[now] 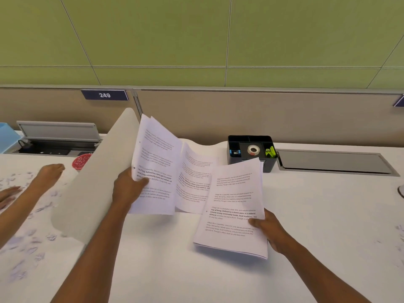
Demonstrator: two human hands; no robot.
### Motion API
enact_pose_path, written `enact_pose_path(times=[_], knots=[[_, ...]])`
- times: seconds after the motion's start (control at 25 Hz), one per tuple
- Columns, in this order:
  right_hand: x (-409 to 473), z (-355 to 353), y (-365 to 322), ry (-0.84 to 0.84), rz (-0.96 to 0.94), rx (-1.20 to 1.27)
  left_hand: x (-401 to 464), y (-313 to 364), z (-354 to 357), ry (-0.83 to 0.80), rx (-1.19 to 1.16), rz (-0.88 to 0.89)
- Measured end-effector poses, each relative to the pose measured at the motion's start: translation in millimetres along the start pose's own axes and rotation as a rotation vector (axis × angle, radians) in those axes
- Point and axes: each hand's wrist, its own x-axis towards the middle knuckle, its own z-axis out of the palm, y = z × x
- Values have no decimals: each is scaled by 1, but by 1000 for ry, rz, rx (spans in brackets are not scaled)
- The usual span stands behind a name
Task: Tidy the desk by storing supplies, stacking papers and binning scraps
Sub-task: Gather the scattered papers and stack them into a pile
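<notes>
My left hand [129,189] grips a few printed sheets [156,162] and holds them raised and tilted above the desk. My right hand [270,229] pinches the right edge of a stack of printed papers [235,206], thumb on top. Another printed sheet [194,182] lies on the desk between the two bundles. A black desk organiser [232,141] at the back holds a tape roll [253,149], a green clip [270,152] and a blue clip [235,152]. Paper scraps [32,237] are scattered at the left.
A curved white divider [91,189] rises at the left. Behind it another person's arm [26,195] reaches over the scraps. A red cup [81,161], an open cable tray [59,138] and a blue tray [7,136] stand at the back left. A closed cable hatch [334,161] lies at the right.
</notes>
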Motion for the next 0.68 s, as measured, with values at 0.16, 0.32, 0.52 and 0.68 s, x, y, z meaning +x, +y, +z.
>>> enact_pose_path(times=[0.16,0.32,0.52,0.68], knots=[[-2,-2,1,-19,-5,6,-12,26,-13,15,-105,70],[-5,1,0,-42,-23,38,-22,46,-23,-153,-348,61],[-13,3,-7,-61,-51,101,-52,54,0,-459,-586,-6],[-21,-2,-16,-103,-63,191,-76,45,43,-544,-491,-91]])
